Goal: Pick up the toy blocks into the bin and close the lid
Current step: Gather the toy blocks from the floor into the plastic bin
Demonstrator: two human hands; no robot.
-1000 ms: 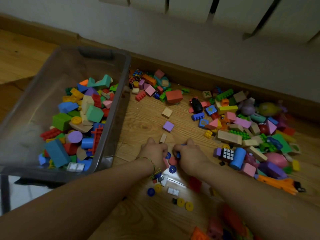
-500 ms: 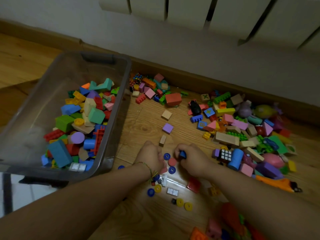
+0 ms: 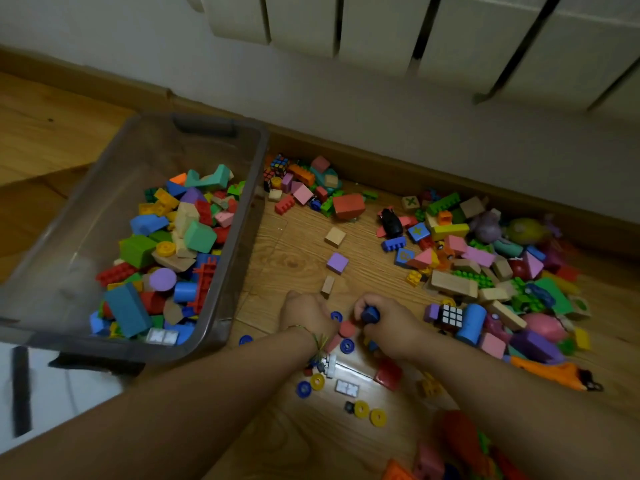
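Note:
A clear grey bin (image 3: 239, 216) stands on the left, partly filled with coloured blocks (image 3: 180, 244). My left hand (image 3: 306, 313) rests fisted on the floor, fingers curled over small pieces I cannot make out. My right hand (image 3: 388, 323) is closed around a dark blue piece (image 3: 370, 314). Between and below the hands lie blue discs (image 3: 346, 345), yellow discs (image 3: 377, 417) and a pink piece (image 3: 346, 329). A big pile of blocks (image 3: 485, 271) spreads to the right. The bin has no lid on it.
A skirting board and wall with a radiator (image 3: 381, 29) run behind the blocks. A smaller block heap (image 3: 311, 188) lies by the bin's far corner. An orange toy (image 3: 554, 372) lies at the right. A white surface (image 3: 69, 393) shows under the bin's near edge.
Both hands stay on the floor among the small discs. The hands have drawn slightly apart, and the right hand has closed on the dark blue piece.

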